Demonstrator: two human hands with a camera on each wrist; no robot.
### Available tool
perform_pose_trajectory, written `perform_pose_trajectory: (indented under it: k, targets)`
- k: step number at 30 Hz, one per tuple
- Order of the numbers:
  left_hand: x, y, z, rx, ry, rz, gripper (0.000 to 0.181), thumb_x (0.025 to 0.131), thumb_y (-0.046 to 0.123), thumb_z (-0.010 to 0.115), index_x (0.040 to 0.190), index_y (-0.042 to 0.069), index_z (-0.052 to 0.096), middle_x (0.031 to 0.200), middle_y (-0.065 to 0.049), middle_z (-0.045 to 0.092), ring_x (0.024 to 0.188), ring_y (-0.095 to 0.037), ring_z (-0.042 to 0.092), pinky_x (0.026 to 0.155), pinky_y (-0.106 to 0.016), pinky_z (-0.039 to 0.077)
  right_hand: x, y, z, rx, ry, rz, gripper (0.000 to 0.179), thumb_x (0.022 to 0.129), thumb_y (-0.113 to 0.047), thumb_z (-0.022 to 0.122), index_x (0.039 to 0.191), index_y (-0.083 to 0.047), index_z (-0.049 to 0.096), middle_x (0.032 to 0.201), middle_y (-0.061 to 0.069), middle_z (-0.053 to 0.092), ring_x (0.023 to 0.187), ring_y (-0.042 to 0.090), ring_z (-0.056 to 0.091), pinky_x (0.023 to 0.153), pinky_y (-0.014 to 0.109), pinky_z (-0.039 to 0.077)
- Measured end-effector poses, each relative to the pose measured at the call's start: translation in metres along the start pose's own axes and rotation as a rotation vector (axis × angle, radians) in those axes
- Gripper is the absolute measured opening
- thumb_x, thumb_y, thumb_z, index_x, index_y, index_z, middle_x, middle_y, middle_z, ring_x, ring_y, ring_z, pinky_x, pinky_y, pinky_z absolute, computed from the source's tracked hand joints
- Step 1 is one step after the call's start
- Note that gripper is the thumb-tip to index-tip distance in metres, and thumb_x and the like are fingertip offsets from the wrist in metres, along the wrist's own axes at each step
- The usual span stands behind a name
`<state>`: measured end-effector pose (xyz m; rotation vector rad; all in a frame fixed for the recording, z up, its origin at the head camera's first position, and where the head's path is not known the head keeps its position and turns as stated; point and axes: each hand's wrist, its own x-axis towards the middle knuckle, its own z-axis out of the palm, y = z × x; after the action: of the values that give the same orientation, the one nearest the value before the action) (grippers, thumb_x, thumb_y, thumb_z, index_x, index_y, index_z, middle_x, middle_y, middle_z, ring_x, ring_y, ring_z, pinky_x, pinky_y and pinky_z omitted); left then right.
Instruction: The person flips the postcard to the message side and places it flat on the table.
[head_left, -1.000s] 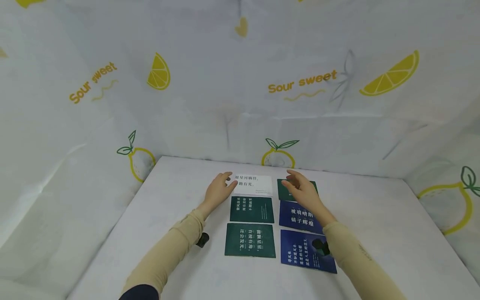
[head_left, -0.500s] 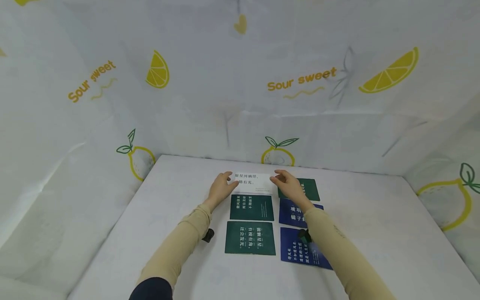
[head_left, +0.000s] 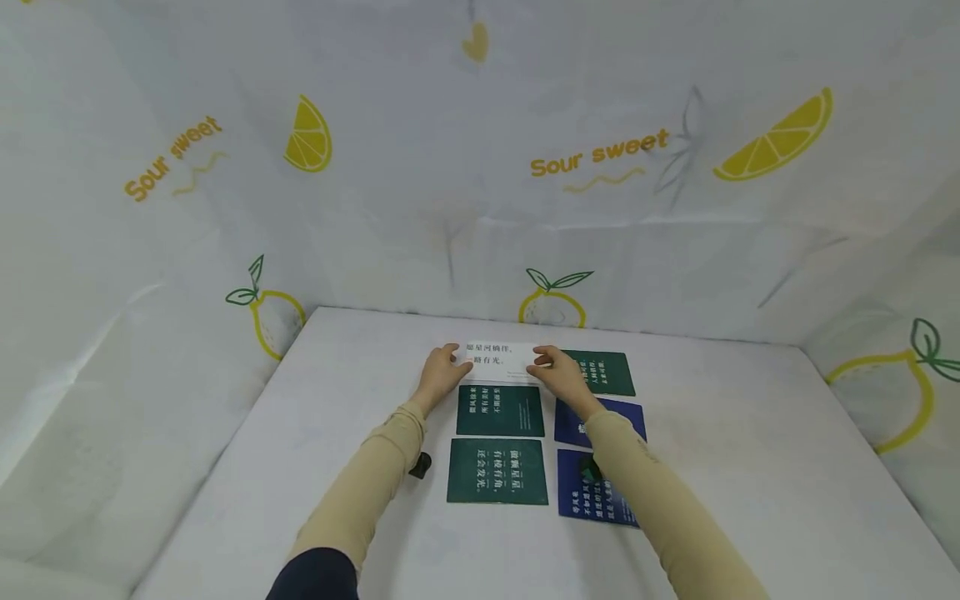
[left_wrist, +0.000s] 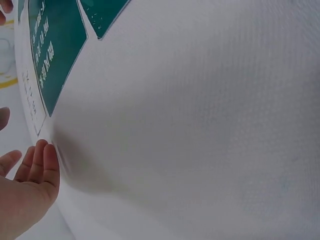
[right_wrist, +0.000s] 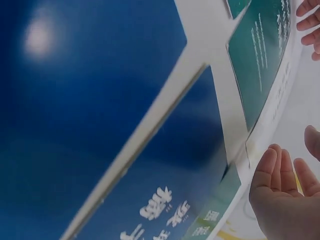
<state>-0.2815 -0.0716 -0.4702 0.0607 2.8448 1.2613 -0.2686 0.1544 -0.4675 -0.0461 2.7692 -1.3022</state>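
Observation:
A white card [head_left: 498, 363] printed with dark characters lies at the far end of the left column of cards. At its left edge is my left hand [head_left: 438, 377], fingertips right at the edge and fingers fairly straight. My right hand [head_left: 561, 379] is at the opposite edge, its thumb and fingers overlapping the card's right end. In the left wrist view, the left hand's fingers [left_wrist: 36, 162] extend together near the white card's corner. The right wrist view has the right hand's fingers [right_wrist: 277, 170] straight beside the card's near corner.
Nearer in the left column lie two green cards, a middle one [head_left: 521, 408] and a front one [head_left: 498, 472]. The right column holds a green card [head_left: 617, 372] and two blue cards [head_left: 634, 414], partly under my right arm. A lemon-print sheet [head_left: 375, 225] hangs behind the white table [head_left: 300, 467].
My right hand has moved left, off the far green card, to the white card's right edge. My left hand has stayed close to the left edge.

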Motion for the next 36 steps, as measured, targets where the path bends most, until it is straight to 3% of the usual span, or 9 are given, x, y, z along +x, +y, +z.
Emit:
perform_pose_trajectory:
  k: [13, 22, 27, 36]
  targets:
    - [0.0, -0.001, 0.007, -0.063, -0.01, -0.047, 0.055, 0.089, 0.021, 0.06, 0.135, -0.002, 0.043, 0.127, -0.026, 0.049, 0.117, -0.036, 0.05, 0.1, -0.045, 0.042, 0.007, 0.001, 0.015, 0.03, 0.102, 0.075, 0.048, 0.087, -0.013, 0.063, 0.13, 0.002, 0.048, 0.123, 0.026, 0.054, 0.112, 0.037, 0.055, 0.091, 0.046, 0.046]
    - [0.003, 0.002, 0.012, -0.107, -0.011, -0.078, 0.056, 0.086, 0.006, 0.054, 0.139, -0.001, 0.038, 0.131, -0.027, 0.05, 0.124, -0.037, 0.047, 0.104, -0.046, 0.038, 0.009, 0.001, 0.015, 0.081, 0.075, 0.188, 0.056, 0.086, -0.013, 0.062, 0.136, 0.002, 0.04, 0.132, 0.027, 0.049, 0.12, 0.039, 0.049, 0.097, 0.048, 0.043]
    - [0.007, 0.002, 0.015, -0.192, -0.014, -0.132, 0.066, 0.079, -0.006, 0.047, 0.143, 0.002, 0.033, 0.137, -0.026, 0.045, 0.129, -0.037, 0.043, 0.108, -0.046, 0.034, 0.011, 0.003, 0.014, 0.153, 0.07, 0.216, 0.055, 0.086, -0.008, 0.059, 0.137, 0.001, 0.038, 0.133, 0.026, 0.047, 0.122, 0.038, 0.047, 0.099, 0.047, 0.041]
    - [0.004, 0.004, 0.019, -0.403, -0.014, -0.216, 0.074, 0.082, -0.003, 0.051, 0.147, 0.002, 0.017, 0.141, -0.027, 0.039, 0.131, -0.039, 0.038, 0.108, -0.044, 0.033, 0.01, 0.003, 0.018, 0.292, 0.074, 0.251, 0.053, 0.088, 0.0, 0.054, 0.138, 0.001, 0.038, 0.13, 0.024, 0.049, 0.119, 0.035, 0.049, 0.098, 0.041, 0.044]
